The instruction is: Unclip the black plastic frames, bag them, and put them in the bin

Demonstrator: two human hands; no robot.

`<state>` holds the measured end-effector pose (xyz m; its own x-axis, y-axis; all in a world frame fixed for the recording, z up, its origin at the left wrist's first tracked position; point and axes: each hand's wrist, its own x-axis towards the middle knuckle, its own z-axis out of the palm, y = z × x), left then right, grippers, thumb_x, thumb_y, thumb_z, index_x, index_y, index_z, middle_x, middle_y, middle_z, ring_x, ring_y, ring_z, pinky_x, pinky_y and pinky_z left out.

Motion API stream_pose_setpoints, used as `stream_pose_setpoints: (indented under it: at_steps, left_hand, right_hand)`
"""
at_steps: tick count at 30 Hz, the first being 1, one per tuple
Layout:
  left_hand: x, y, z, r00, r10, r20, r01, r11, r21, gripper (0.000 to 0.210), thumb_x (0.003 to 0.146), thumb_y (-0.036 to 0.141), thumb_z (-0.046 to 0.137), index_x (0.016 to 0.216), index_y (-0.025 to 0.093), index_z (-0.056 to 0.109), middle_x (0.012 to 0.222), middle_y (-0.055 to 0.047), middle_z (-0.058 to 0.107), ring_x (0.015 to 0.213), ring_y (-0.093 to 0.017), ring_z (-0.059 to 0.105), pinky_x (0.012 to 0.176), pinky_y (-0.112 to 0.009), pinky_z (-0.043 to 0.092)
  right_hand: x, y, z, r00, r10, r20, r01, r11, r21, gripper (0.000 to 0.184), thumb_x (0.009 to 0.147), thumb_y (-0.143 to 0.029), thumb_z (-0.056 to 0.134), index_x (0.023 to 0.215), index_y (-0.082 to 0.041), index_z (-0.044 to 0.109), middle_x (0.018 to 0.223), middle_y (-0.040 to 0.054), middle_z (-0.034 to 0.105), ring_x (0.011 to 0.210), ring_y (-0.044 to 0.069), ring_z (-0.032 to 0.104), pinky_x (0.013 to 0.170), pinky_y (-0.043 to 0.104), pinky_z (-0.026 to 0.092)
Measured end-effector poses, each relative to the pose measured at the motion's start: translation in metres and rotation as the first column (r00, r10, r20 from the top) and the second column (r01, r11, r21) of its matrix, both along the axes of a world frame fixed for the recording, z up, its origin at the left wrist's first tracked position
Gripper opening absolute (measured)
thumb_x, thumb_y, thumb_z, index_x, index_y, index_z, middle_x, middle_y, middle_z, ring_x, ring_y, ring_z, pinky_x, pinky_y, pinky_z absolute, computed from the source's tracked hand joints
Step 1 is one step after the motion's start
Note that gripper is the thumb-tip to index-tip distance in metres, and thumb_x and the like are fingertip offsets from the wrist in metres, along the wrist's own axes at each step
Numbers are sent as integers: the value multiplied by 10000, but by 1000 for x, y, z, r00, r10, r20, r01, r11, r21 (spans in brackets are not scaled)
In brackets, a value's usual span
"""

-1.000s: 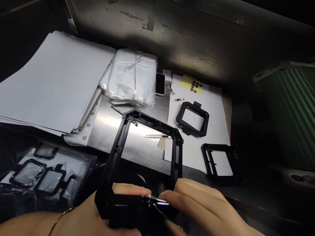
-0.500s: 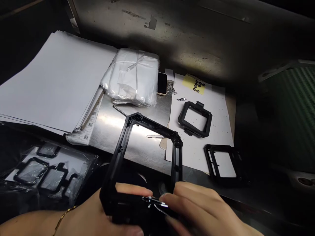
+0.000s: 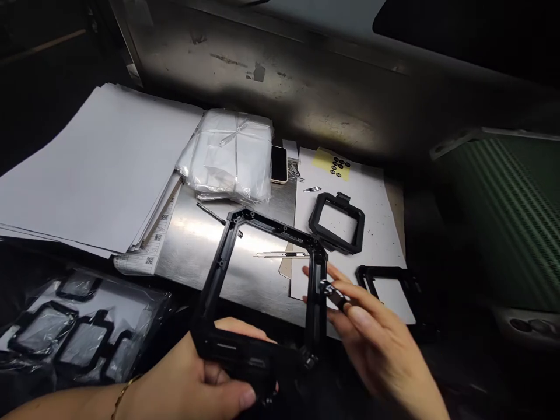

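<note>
My left hand point(image 3: 205, 373) is wrapped round the lower left corner of a large black plastic frame point(image 3: 222, 262), tilted up in front of me. Between the thumb and fingers of my right hand point(image 3: 371, 321) is a small shiny nail clipper point(image 3: 334, 294), at the frame's right side bar. Some right fingers reach behind that bar. Beyond the held frame, a smaller black frame point(image 3: 359, 230) with a tab lies on white paper point(image 3: 376, 192). Another black frame point(image 3: 385, 272) rests on the paper's near right edge, partly behind my right hand.
A stack of white sheets point(image 3: 100, 169) and a tied bundle of clear plastic bags point(image 3: 236, 157) cover the left of the metal bench. A phone point(image 3: 279, 164), a utility knife point(image 3: 280, 255) and a small metal clipper point(image 3: 312, 189) lie around. Bagged black frames point(image 3: 83, 332) sit lower left.
The nail clipper in my right hand has moved from the frame's bottom bar up to its right side bar. My left hand keeps hold of the frame; the view has shifted slightly.
</note>
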<state>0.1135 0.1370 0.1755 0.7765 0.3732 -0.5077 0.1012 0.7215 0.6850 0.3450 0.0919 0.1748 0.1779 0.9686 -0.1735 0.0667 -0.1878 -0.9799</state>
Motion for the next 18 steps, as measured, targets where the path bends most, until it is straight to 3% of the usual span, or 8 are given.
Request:
stream_pose_setpoints:
  at_steps: [3, 5, 8, 10, 12, 13, 15, 18]
  left_hand:
    - [0, 2, 0, 999, -40, 33, 40, 999, -14, 426, 661, 235, 670, 1052, 189, 507, 1105, -96, 591, 1029, -250, 533, 868, -379, 400]
    - [-3, 3, 0, 992, -40, 121, 47, 998, -51, 534, 651, 256, 682, 1122, 210, 435, 1195, -115, 531, 1092, -262, 489, 914, -419, 359]
    - [-7, 4, 1, 963, -31, 268, 71, 988, -139, 551, 720, 288, 619, 1187, 210, 337, 1204, -144, 527, 1092, -270, 496, 935, -491, 312]
    - [-8, 5, 2, 964, -58, 261, 93, 988, -125, 486, 761, 275, 574, 1180, 203, 338, 1164, -142, 566, 1071, -257, 517, 942, -500, 294]
    - [-7, 5, 4, 977, -91, 192, 108, 991, -78, 446, 781, 283, 545, 1173, 206, 346, 1130, -128, 595, 1063, -246, 523, 951, -492, 285]
    - [-6, 5, 5, 981, -102, 167, 115, 991, -68, 452, 780, 300, 541, 1177, 210, 344, 1119, -123, 604, 1059, -248, 524, 951, -490, 287]
    - [-6, 5, 8, 984, -104, 147, 117, 990, -82, 489, 775, 329, 539, 1197, 204, 326, 1088, -120, 622, 1046, -256, 531, 948, -486, 293]
    - [-7, 4, 12, 978, -128, 165, 146, 984, -104, 517, 784, 328, 525, 1223, 182, 295, 1061, -121, 633, 1031, -257, 542, 948, -483, 292]
  right_hand:
    - [-12, 10, -6, 985, 25, -169, -36, 998, -61, 179, 818, -313, 473, 938, -221, 568, 730, 15, 611, 588, 111, 566, 584, 249, 478]
    - [-11, 11, -4, 989, 44, -139, -55, 996, -75, 188, 815, -314, 479, 928, -194, 569, 595, -12, 560, 512, 96, 519, 546, 230, 455]
    - [-4, 9, 2, 989, 144, 20, -138, 975, -173, 209, 808, -331, 484, 941, -198, 577, 631, -1, 581, 541, 111, 537, 561, 245, 465]
    - [0, 8, 7, 958, 161, 238, -125, 979, -159, 200, 785, -346, 509, 916, -220, 593, 846, 39, 610, 725, 149, 586, 651, 270, 480]
    - [-1, 8, 14, 865, 73, 497, -92, 996, 13, 175, 766, -312, 533, 913, -236, 589, 1034, 51, 551, 912, 178, 553, 721, 273, 472]
    - [-4, 8, 19, 807, 48, 588, -137, 985, 107, 176, 762, -278, 538, 927, -234, 578, 1005, 46, 549, 905, 168, 551, 704, 250, 474]
    - [-12, 6, 29, 709, 103, 698, -329, 923, 198, 176, 753, -226, 540, 928, -213, 560, 764, 13, 559, 689, 125, 564, 582, 206, 472]
    - [-29, 3, 43, 589, 207, 781, -518, 839, 167, 72, 735, -232, 544, 793, -201, 574, 520, -34, 470, 465, 105, 477, 467, 220, 442]
